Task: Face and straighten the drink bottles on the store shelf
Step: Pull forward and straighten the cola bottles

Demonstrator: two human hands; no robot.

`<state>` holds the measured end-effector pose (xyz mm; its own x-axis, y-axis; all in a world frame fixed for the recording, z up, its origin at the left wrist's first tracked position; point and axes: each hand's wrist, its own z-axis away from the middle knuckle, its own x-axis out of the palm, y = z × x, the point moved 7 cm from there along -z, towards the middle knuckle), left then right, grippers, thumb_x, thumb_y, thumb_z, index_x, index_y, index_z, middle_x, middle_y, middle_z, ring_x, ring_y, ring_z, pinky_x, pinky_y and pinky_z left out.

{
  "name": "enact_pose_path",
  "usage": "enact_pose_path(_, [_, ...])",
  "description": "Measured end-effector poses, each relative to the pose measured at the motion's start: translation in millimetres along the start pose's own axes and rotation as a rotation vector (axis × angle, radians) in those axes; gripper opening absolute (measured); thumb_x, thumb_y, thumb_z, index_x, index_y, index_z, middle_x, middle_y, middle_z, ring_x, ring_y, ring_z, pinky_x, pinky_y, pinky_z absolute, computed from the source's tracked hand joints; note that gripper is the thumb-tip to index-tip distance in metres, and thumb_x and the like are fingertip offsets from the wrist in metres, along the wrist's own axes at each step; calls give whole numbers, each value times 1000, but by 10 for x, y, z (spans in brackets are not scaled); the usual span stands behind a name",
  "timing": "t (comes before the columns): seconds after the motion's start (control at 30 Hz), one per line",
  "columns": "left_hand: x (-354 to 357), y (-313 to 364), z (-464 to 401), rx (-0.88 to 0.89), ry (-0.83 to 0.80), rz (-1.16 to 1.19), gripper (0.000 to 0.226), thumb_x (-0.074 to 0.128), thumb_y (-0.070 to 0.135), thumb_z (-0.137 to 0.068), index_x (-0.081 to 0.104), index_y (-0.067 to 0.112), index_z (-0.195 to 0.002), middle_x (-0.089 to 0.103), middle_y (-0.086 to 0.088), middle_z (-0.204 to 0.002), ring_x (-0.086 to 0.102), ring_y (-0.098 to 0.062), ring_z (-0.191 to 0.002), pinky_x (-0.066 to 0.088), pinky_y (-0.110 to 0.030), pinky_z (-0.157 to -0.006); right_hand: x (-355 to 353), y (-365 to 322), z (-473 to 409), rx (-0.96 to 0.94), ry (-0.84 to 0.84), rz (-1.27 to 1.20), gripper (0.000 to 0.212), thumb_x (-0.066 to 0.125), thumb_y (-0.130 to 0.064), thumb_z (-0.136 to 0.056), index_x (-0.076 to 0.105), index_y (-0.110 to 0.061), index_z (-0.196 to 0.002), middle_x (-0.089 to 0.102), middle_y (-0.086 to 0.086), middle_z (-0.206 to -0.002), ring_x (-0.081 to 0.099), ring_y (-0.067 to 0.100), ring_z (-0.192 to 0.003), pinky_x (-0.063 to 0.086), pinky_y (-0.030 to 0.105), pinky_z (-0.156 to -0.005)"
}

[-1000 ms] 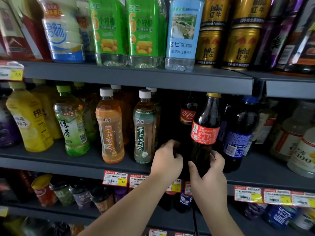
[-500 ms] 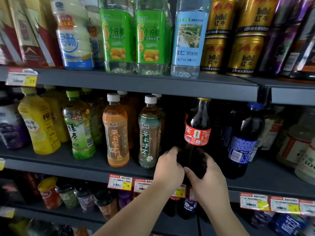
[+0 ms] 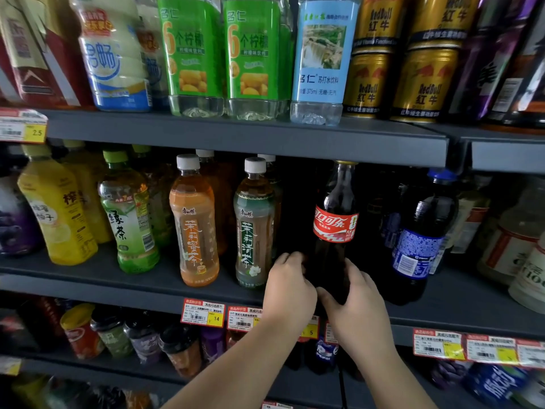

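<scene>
A dark cola bottle with a red label and yellow cap stands upright on the middle shelf, its label facing me. My left hand grips its lower body from the left and my right hand from the right. A blue-labelled cola bottle stands just right of it. Two tea bottles, one green-labelled and one orange, stand to the left.
Further left on the same shelf are a green tea bottle and yellow juice bottles. The upper shelf carries lemon drinks, a water bottle and gold cans. Price tags line the shelf edge.
The cola bottle has been shifted left and turned between both hands, so its red logo now faces front. The view has drifted a little.
</scene>
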<state>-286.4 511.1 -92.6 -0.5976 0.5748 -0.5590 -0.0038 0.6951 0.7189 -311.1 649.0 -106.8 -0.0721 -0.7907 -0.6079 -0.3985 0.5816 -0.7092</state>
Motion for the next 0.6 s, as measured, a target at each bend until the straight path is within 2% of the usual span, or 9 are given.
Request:
enact_pose_path(0.1, [-29,-3,8,-24,3,14,33,45,-9,-80,59,15,-97,50,7,-93,47,-1,-73,36,-6,-57,17,-15,-18,-21,1,-9,60,70,-24,-87,45,-29,-141,56,-23,-107,53,2,-98,35,7,-71])
enact_pose_path(0.23, [-51,-2,19,-40,-6,36,32,45,-9,-79,55,18,-94,48,6,-92,47,-1,-73,38,-5,-58,69,64,-31,58,-27,-62,55,66,-24,-90,41,-29,-139,63,-7,-115,53,8,-90,37,15,-64])
enact_pose_path(0.4, [-46,-19,33,-67,-9,65,31,47,-7,-81,52,21,-94,48,8,-90,49,-1,-74,41,-6,-57,91,82,-38,65,-65,-46,54,63,-23,-91,39,-33,-139,61,-6,-114,53,9,-93,42,25,-70])
enact_pose_path(0.6, [-49,-25,27,-50,-18,80,30,48,-6,-83,57,16,-101,50,7,-92,50,-3,-75,39,-8,-56,67,57,-23,53,-68,-33,57,63,-22,-91,40,-35,-141,56,-19,-106,54,5,-97,38,13,-68])
